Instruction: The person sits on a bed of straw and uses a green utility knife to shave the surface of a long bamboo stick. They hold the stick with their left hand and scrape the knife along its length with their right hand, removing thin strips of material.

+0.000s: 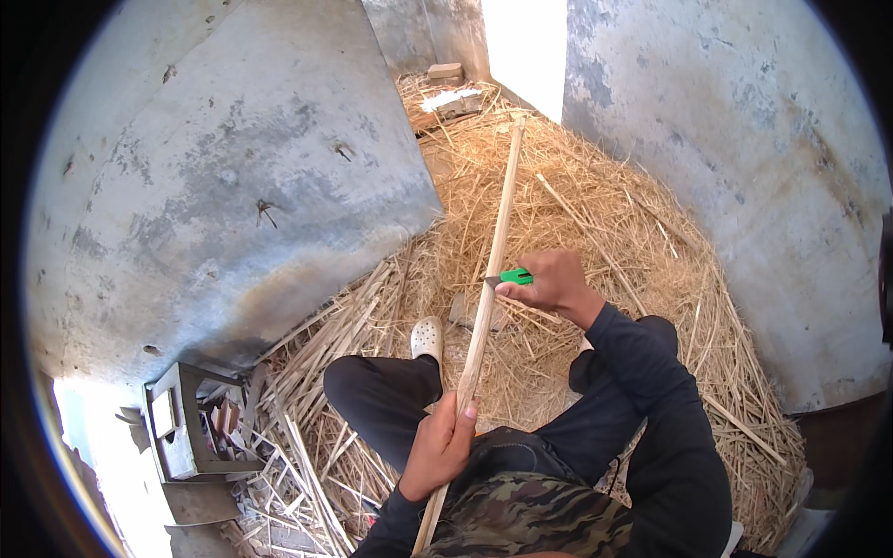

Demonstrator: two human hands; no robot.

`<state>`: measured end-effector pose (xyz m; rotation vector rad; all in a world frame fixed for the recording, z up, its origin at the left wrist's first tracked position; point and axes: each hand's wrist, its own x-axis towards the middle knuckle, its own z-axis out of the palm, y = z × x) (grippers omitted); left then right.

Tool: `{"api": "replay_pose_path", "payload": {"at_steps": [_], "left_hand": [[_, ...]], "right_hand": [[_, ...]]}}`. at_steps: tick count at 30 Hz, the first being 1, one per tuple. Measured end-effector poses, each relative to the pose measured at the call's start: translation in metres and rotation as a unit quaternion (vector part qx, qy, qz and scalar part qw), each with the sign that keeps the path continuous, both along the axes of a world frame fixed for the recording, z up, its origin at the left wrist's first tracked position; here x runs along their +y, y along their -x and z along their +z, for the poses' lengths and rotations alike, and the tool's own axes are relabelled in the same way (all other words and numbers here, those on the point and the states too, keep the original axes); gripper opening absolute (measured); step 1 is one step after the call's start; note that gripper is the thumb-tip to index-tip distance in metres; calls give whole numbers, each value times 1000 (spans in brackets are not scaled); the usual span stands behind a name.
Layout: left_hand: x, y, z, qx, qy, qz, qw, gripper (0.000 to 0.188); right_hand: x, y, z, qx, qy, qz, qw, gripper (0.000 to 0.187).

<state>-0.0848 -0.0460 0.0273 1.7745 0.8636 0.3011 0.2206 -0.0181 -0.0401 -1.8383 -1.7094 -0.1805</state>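
A long pale wooden strip (499,223) slants up and away from my lap between my knees. My left hand (439,448) is wrapped round its lower part, thumb along the near face. In my right hand (555,284) is a green-handled utility knife (515,277), the fingers closed on its handle. The dark tip of the knife points left and meets the strip's right edge around its middle. The strip's far end stands out over the shavings, and its near end passes beside my left forearm.
Straw-like shavings (577,177) cover the floor ahead and to both sides. Longer split strips (316,325) lie heaped at left. A small wooden stool or box (186,428) stands at lower left. Stained walls (260,167) rise on both sides. A brick (445,71) lies at the back.
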Motion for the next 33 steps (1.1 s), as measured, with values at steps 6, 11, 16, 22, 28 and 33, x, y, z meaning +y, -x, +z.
{"api": "replay_pose_path", "payload": {"at_steps": [6,11,16,22,28,33], "left_hand": [[0,2,0,24,-44,5,999,20],[5,-6,16,1,-51,6,999,21],[1,-6,23,-1,-27,8,1000,22],[-19,0,8,-9,57,-55,997,25],[-9,-4,4,-29,78,-2,997,28],[-12,-9,12,-4,35,-36,999,26]], "right_hand": [[5,5,-6,-30,-35,50,998,73],[19,-12,13,-46,-75,33,996,77],[35,-37,9,-70,-20,-32,997,76],[29,-130,9,38,23,-208,977,72],[18,-53,9,-19,-6,-33,999,78],[29,-101,11,23,40,-118,992,83]]}}
